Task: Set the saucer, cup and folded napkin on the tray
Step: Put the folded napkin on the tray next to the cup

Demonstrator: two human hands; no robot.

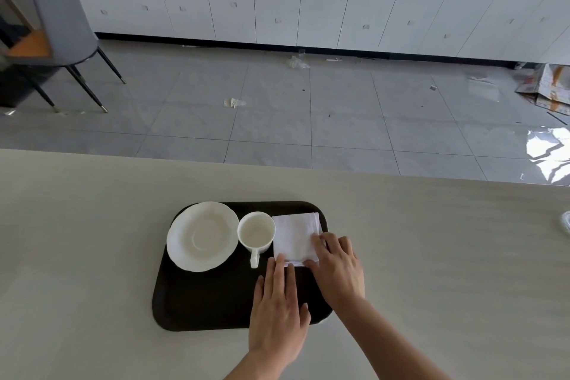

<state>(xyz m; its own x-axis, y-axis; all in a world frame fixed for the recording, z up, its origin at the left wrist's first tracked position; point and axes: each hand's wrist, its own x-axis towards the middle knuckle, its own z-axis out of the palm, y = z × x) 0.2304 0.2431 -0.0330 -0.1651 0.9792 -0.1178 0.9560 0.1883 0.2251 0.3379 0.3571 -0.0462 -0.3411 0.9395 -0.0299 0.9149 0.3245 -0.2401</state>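
A dark brown tray (197,302) lies on the pale table. On its far left sits a white saucer (202,236). To the right of the saucer stands a white cup (256,231), handle toward me. A folded white napkin (294,236) lies flat on the tray's far right part. My left hand (277,308) rests flat, its fingertips touching the napkin's near edge. Fingers of my right hand (337,268) press on the napkin's near right corner. Neither hand grips anything.
The pale table (77,256) stretches wide on both sides of the tray. A white object (566,222) peeks in at the right edge. Beyond the table are a grey tiled floor with scraps, a grey chair (64,28) at far left, and white cabinets.
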